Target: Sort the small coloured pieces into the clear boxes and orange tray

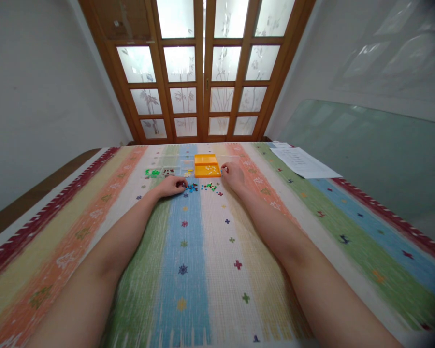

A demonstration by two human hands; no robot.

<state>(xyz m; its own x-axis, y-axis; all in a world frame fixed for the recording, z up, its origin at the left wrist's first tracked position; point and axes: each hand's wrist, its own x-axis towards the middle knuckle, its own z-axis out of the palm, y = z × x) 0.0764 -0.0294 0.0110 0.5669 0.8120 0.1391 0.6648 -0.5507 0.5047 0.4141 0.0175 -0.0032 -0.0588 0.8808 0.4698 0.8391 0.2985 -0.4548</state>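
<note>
My left hand [171, 186] rests on the cloth with its fingers curled together, at the left edge of a loose pile of small blue and dark pieces [192, 188]. Whatever its fingertips may hold is too small to tell. Beside the right edge of an open orange box [207, 175], my right hand [233, 175] has its thumb and fingers closed in a pinch. A bluish speck shows at these fingertips, but its kind is unclear. Pale bits lie inside the orange box. Between the hands is a second scatter of green and dark red pieces [212, 187].
Left of the orange box, a clear divided case holds green pieces [152, 172], brown pieces [168, 172] and yellow pieces [188, 172]. Printed paper sheets [304, 163] lie at the right. A striped cloth [183, 241] covers the table; wooden glazed doors [203, 87] stand behind.
</note>
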